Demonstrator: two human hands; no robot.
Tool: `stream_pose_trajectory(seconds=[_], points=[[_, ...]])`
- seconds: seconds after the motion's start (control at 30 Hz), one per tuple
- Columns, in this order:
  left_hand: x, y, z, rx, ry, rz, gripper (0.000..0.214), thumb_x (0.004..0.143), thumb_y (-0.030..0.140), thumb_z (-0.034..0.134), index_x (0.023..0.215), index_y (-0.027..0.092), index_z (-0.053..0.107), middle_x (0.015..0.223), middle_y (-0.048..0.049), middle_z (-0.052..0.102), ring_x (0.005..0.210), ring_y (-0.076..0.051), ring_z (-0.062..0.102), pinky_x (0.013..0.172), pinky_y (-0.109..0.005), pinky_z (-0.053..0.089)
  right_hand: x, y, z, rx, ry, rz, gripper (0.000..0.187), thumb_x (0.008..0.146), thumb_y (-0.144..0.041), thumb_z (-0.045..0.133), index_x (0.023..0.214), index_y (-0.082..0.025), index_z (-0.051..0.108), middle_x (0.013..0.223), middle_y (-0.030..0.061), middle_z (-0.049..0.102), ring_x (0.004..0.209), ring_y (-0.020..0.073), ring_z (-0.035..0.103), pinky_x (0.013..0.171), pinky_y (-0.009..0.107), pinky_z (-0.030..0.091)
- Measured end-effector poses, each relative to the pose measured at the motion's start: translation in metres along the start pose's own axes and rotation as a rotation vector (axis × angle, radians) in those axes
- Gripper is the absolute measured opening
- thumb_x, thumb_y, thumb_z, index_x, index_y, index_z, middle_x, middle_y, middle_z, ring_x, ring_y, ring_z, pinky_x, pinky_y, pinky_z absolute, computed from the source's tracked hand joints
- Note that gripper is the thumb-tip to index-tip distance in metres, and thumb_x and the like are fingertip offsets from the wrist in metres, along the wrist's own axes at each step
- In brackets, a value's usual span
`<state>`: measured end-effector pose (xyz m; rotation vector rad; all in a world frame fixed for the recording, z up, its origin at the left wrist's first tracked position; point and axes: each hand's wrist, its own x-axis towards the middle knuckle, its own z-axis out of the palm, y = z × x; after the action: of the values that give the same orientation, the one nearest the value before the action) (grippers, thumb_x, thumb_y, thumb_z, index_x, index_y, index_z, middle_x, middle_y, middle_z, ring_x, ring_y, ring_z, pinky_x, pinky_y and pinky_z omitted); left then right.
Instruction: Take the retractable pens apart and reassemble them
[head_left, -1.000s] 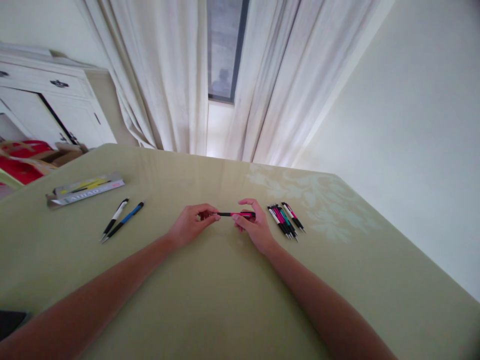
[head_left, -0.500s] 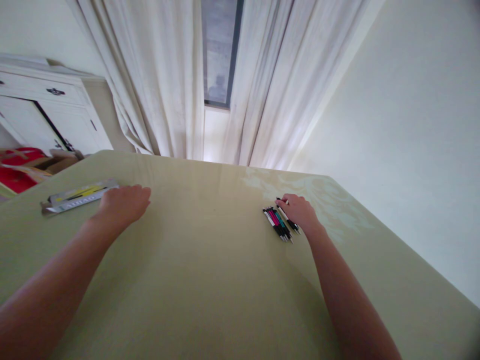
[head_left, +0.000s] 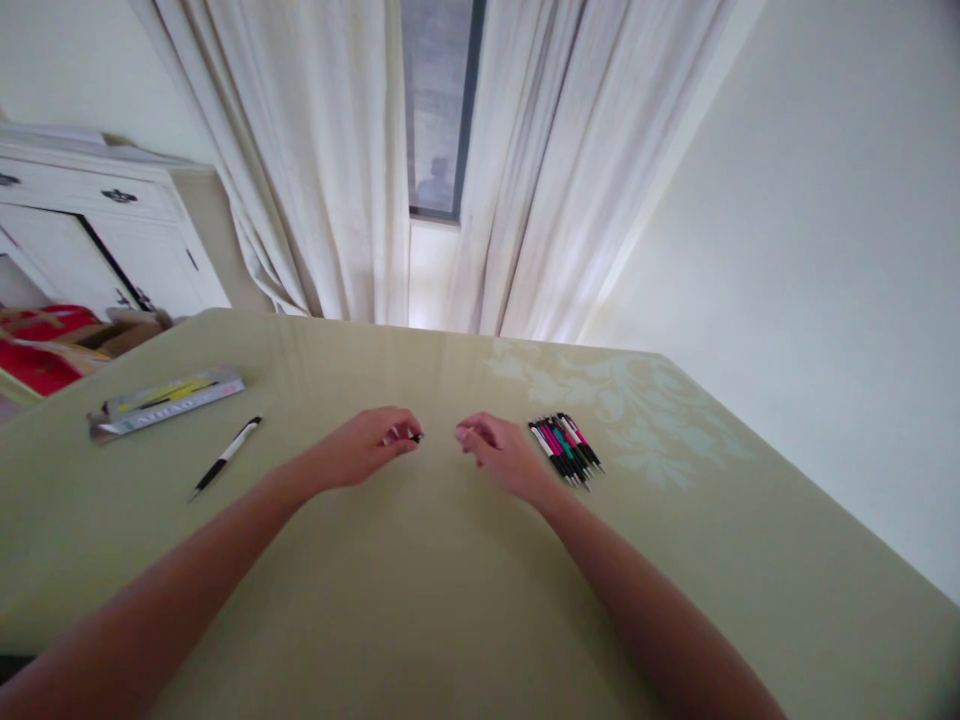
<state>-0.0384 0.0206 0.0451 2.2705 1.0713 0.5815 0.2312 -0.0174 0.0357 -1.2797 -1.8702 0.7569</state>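
Pale table [head_left: 420, 580], one pen [head_left: 418, 437] pinched in the left hand [head_left: 369, 447]

White curtains [head_left: 322, 150] hang beyond the table's far edge. Over the middle of the table, the left thumb and fingertips are closed on what looks like a pen; only its small dark end pokes out toward the right, and the rest is hidden by the hand, so its colour cannot be told. Facing it, just apart, the right hand [head_left: 499, 450] is half curled, thumb and fingers loosely parted, with nothing visible in its grasp.

Toward the right edge, a row of pens [head_left: 564, 452] lies side by side, tips toward the near edge. Toward the left edge lies a single white-and-black pen [head_left: 227, 457]; beyond it, nearer the far left corner, sits a box [head_left: 187, 404] with something yellow inside.

This seems to be a handover from left to right. If so, the next move calls for the right fingers to close on the exposed end before the left lets go.
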Motion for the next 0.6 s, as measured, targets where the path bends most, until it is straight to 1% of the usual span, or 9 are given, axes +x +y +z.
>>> stream_pose_trajectory(seconds=[0.07,0.1,0.13,0.2,0.3,0.37,0.43,0.53,0.6], points=[[0.002,0.015,0.029,-0.03,0.059,0.055,0.023,0.091,0.042,0.06,0.095,0.02,0.066,0.087,-0.0047,0.07,0.076,-0.019,0.065,0.07,-0.029,0.049,-0.008,-0.004,0.029,0.079,-0.092,-0.009,0.028,0.097,-0.047,0.059,0.095,-0.022,0.072,0.07,-0.0014,0.067,0.06,0.0126,0.057,0.058,0.024,0.039],[0.002,0.017,0.04,-0.038,0.1,0.068,0.022,0.092,0.042,0.061,0.094,0.02,0.064,0.086,-0.0042,0.069,0.076,-0.019,0.064,0.07,-0.03,0.049,-0.011,-0.004,0.038,0.086,-0.101,-0.018,0.028,0.097,-0.047,0.06,0.093,-0.022,0.072,0.068,-0.0021,0.065,0.06,0.0127,0.056,0.057,0.024,0.038],[0.0,0.016,0.049,-0.044,0.135,0.079,0.021,0.092,0.041,0.061,0.094,0.02,0.062,0.087,-0.004,0.068,0.077,-0.019,0.064,0.072,-0.03,0.049,-0.014,-0.003,0.043,0.115,-0.105,-0.016,0.028,0.096,-0.047,0.06,0.092,-0.022,0.072,0.068,-0.0021,0.065,0.061,0.0131,0.057,0.058,0.024,0.039],[-0.003,0.01,0.058,-0.064,0.179,0.087,0.02,0.092,0.04,0.063,0.098,0.02,0.061,0.091,-0.0039,0.067,0.08,-0.019,0.064,0.073,-0.03,0.05,-0.014,0.001,0.044,0.2,-0.054,0.019,0.03,0.096,-0.048,0.06,0.087,-0.021,0.071,0.069,-0.0013,0.066,0.061,0.0136,0.057,0.059,0.025,0.041],[-0.004,0.002,0.057,-0.091,0.228,0.078,0.02,0.093,0.04,0.064,0.096,0.02,0.064,0.089,-0.0036,0.068,0.079,-0.018,0.064,0.073,-0.029,0.051,-0.009,0.009,0.039,0.358,0.09,0.117,0.036,0.095,-0.052,0.058,0.08,-0.021,0.065,0.069,-0.0003,0.066,0.057,0.0134,0.056,0.055,0.025,0.042],[-0.004,0.001,0.054,-0.118,0.297,0.055,0.021,0.093,0.041,0.063,0.094,0.02,0.065,0.088,-0.0036,0.069,0.078,-0.018,0.065,0.072,-0.029,0.052,-0.006,0.012,0.038,0.433,0.177,0.166,0.039,0.095,-0.054,0.055,0.077,-0.021,0.061,0.067,-0.0001,0.064,0.054,0.0128,0.053,0.051,0.025,0.04],[-0.004,0.003,0.053,-0.142,0.375,0.026,0.025,0.092,0.043,0.065,0.099,0.02,0.064,0.089,-0.0033,0.07,0.076,-0.017,0.065,0.072,-0.029,0.053,-0.004,0.014,0.039,0.469,0.246,0.202,0.04,0.095,-0.056,0.054,0.076,-0.021,0.059,0.066,0.0003,0.063,0.052,0.0124,0.052,0.048,0.024,0.038],[-0.005,0.005,0.053,-0.141,0.454,0.018,0.028,0.091,0.047,0.066,0.099,0.02,0.064,0.086,-0.0025,0.07,0.07,-0.015,0.063,0.069,-0.028,0.053,-0.005,0.012,0.041,0.477,0.303,0.23,0.04,0.093,-0.059,0.056,0.078,-0.021,0.059,0.066,0.0007,0.064,0.051,0.0127,0.052,0.046,0.024,0.036],[-0.006,0.005,0.054,-0.128,0.466,0.029,0.028,0.092,0.047,0.065,0.097,0.02,0.066,0.085,-0.0027,0.071,0.069,-0.015,0.062,0.068,-0.027,0.053,-0.006,0.01,0.041,0.495,0.282,0.224,0.039,0.09,-0.059,0.059,0.081,-0.021,0.061,0.067,0.0012,0.066,0.052,0.0128,0.053,0.046,0.024,0.037]])
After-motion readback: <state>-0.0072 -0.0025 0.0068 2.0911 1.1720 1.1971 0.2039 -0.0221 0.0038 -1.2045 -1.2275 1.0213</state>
